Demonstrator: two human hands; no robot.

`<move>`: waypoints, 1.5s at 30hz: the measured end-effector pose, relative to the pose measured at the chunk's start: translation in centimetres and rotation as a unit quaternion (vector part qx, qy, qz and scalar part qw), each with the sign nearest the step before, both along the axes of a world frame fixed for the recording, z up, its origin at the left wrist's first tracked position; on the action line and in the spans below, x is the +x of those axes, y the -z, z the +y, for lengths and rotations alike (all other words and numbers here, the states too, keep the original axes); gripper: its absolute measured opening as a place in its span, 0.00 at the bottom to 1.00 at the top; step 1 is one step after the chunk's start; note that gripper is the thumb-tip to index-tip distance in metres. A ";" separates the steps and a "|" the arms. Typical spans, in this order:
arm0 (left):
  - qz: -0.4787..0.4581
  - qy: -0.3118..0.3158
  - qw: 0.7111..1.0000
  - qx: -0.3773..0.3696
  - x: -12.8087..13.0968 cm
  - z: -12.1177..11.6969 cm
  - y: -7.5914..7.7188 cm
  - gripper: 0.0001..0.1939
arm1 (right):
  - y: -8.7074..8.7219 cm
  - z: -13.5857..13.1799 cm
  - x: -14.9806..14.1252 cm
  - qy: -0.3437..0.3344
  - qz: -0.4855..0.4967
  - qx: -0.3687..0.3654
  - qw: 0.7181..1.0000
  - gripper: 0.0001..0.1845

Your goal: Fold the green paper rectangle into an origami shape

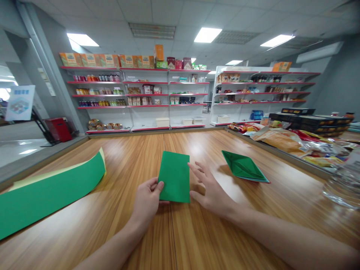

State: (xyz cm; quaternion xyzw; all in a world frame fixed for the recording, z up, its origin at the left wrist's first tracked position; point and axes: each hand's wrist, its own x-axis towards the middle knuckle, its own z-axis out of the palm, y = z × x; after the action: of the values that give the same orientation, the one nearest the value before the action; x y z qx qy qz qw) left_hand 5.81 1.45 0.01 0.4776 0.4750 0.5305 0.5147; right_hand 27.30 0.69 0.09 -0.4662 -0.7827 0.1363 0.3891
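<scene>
A folded green paper rectangle (174, 175) lies on the wooden table (197, 232) in front of me. My left hand (146, 200) pinches its near left corner between thumb and fingers. My right hand (209, 187) rests beside the paper's right edge with fingers stretched out and spread, the fingertips touching or nearly touching that edge. A folded green paper boat (243, 167) lies flat on the table to the right, apart from both hands.
A large green sheet with a yellow one under it (47, 191) lies at the left. Snack packets (284, 140) and black boxes (312, 122) crowd the right side. A clear container (344, 183) stands at the right edge. Stocked shop shelves (135, 97) line the back wall.
</scene>
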 end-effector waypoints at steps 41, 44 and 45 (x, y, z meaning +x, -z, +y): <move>-0.235 0.237 0.942 0.029 1.1 -1.8 -0.4 0.21 | -1.6 -0.6 0.7 -0.189 -0.167 -0.066 0.965 0.49; -0.231 0.237 0.943 0.027 1.0 -1.8 -0.6 0.21 | -1.7 -0.7 0.6 -0.194 -0.163 -0.056 0.966 0.47; -0.229 0.236 0.944 0.025 1.0 -1.9 -0.6 0.22 | -1.7 -0.7 0.6 -0.195 -0.161 -0.053 0.966 0.47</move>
State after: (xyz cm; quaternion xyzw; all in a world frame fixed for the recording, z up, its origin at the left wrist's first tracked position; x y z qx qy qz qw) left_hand 6.83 -0.40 0.65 0.4546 0.2047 0.5003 0.7079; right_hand 27.91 -0.03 1.82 -0.3406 -0.9023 0.1742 0.1985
